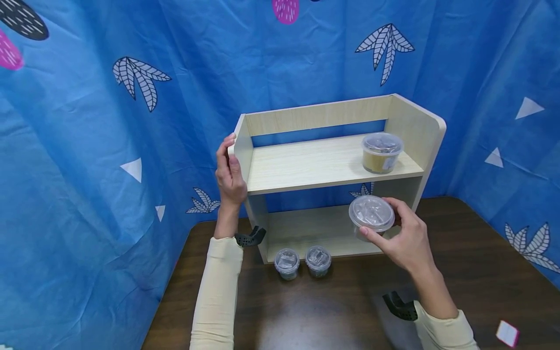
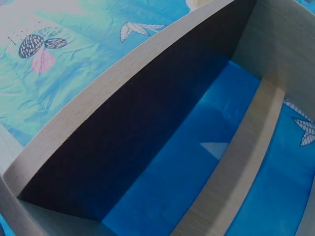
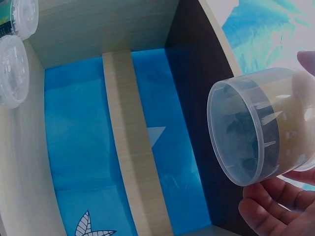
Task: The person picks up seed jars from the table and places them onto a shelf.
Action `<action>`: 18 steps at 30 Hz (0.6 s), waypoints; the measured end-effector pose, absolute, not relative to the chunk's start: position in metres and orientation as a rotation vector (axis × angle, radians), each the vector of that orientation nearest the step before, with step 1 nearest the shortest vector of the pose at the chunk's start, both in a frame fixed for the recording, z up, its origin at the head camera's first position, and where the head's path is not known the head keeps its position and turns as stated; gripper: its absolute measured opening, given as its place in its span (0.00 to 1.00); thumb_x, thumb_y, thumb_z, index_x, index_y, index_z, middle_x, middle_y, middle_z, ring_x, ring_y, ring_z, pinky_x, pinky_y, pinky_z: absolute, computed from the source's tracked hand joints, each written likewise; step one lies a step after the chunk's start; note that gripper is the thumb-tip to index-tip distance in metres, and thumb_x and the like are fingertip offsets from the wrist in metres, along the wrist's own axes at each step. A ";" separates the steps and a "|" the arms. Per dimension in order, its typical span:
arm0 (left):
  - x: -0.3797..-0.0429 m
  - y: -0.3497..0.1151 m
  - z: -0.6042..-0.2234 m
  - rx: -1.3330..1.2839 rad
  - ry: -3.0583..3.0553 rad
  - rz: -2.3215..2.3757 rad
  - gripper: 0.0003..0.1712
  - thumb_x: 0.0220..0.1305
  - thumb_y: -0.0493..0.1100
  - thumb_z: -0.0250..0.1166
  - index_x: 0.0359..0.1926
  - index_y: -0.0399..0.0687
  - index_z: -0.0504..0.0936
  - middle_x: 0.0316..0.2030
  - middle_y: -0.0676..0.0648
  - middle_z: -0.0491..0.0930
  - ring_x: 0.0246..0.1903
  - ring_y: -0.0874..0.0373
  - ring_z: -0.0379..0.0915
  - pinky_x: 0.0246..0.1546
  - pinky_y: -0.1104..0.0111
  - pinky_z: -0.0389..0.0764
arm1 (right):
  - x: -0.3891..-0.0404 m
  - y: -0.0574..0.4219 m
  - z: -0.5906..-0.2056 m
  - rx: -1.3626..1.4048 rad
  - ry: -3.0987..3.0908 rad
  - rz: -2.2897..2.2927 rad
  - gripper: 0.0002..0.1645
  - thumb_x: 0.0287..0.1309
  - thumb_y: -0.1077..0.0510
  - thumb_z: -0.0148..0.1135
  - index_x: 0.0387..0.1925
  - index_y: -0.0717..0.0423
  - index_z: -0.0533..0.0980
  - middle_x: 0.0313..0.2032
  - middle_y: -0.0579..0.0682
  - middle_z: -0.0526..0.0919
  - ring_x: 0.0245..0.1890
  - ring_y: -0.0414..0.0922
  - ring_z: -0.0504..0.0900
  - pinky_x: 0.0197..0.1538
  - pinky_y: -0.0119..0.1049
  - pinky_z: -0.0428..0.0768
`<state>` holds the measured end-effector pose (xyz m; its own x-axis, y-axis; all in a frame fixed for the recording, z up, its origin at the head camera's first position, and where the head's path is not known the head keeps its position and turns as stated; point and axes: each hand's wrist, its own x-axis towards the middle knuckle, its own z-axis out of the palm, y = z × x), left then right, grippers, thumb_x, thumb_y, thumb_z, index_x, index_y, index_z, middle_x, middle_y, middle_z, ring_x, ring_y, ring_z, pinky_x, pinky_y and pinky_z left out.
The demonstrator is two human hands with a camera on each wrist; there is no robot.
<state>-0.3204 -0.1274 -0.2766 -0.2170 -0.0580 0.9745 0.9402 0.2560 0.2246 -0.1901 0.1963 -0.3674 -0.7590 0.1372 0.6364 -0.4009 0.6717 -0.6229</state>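
In the head view a two-tier pale wooden shelf (image 1: 297, 163) stands on a dark wood table. My left hand (image 1: 230, 177) grips the top front edge of its left side panel. My right hand (image 1: 407, 238) holds a round clear plastic tub (image 1: 372, 212) with a lid by its sides, in front of the lower tier. The right wrist view shows this tub (image 3: 241, 132) side-on, with thumb and fingers around it. A similar lidded tub (image 1: 382, 153) with yellowish contents sits at the right of the upper board.
Two small lidded cups (image 1: 287, 263) (image 1: 318, 260) stand side by side at the lower board's front edge. A blue patterned curtain (image 1: 192, 107) hangs behind and beside the table (image 1: 350, 311). A small white tag with a pink edge (image 1: 507, 333) lies at the right.
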 end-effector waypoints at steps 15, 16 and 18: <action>-0.322 -0.127 -0.277 -0.880 -1.455 -1.166 0.18 0.76 0.34 0.44 0.55 0.19 0.62 0.58 0.22 0.68 0.55 0.27 0.68 0.58 0.52 0.73 | -0.192 0.197 -0.357 0.188 -2.194 1.044 0.43 0.43 0.55 0.78 0.61 0.64 0.70 0.53 0.61 0.79 0.45 0.54 0.78 0.45 0.15 0.67; -0.322 -0.127 -0.277 -0.877 -1.456 -1.167 0.17 0.76 0.34 0.44 0.55 0.19 0.62 0.58 0.22 0.68 0.56 0.27 0.68 0.58 0.52 0.73 | -0.192 0.197 -0.356 0.185 -2.191 1.045 0.43 0.43 0.55 0.78 0.61 0.64 0.70 0.53 0.61 0.79 0.45 0.53 0.78 0.45 0.15 0.67; -0.321 -0.127 -0.277 -0.873 -1.458 -1.170 0.17 0.76 0.33 0.44 0.55 0.19 0.62 0.58 0.23 0.68 0.56 0.28 0.68 0.58 0.52 0.73 | -0.192 0.198 -0.354 0.181 -2.185 1.045 0.43 0.43 0.54 0.78 0.61 0.64 0.70 0.53 0.61 0.79 0.44 0.53 0.78 0.45 0.16 0.68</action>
<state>-0.3215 -0.1268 -0.2772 -0.2093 -0.0592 0.9760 0.9399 0.2630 0.2176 -0.1922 0.1979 -0.3542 -0.7465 0.1639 0.6448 -0.3992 0.6651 -0.6312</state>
